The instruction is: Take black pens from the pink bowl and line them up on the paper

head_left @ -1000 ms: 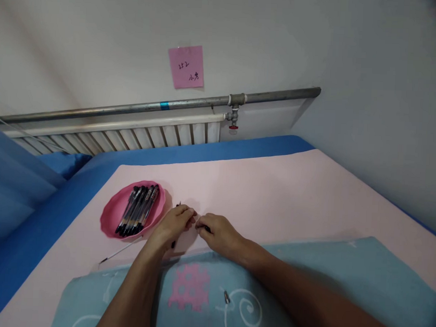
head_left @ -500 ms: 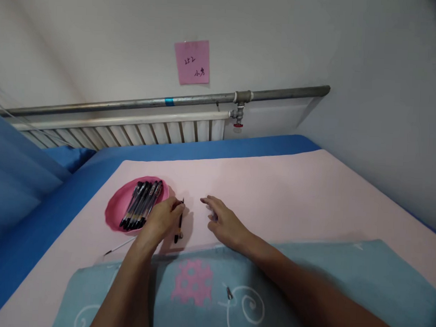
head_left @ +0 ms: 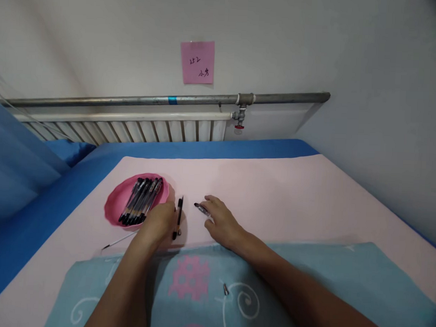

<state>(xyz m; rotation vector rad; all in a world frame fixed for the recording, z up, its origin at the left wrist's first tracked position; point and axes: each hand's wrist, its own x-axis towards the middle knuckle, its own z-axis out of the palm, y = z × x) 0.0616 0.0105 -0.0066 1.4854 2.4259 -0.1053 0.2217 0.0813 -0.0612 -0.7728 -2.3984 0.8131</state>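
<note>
My left hand (head_left: pixel 159 223) rests on the pink sheet, fingers curled against a black pen barrel (head_left: pixel 178 218) that lies nearly lengthwise away from me. My right hand (head_left: pixel 220 222) lies a little to its right. Its fingertips pinch a short clear pen piece with a dark tip (head_left: pixel 201 209), which points left. A gap of pink sheet separates the two hands. Just left of my left hand is a pink dish (head_left: pixel 113 208) holding several black pens (head_left: pixel 141 201).
A thin white refill (head_left: pixel 119 240) lies on the pink sheet (head_left: pixel 292 195) below the dish. A small metal piece (head_left: pixel 226 289) sits on the light blue towel (head_left: pixel 306 283) under my forearms. Beyond are a blue mattress edge, a radiator (head_left: pixel 150 130), a pipe and a pink note (head_left: pixel 197 61).
My hands were joined over the pen parts and have pulled apart. The left hand moved the black barrel left toward the dish. The right hand now pinches the clear piece.
</note>
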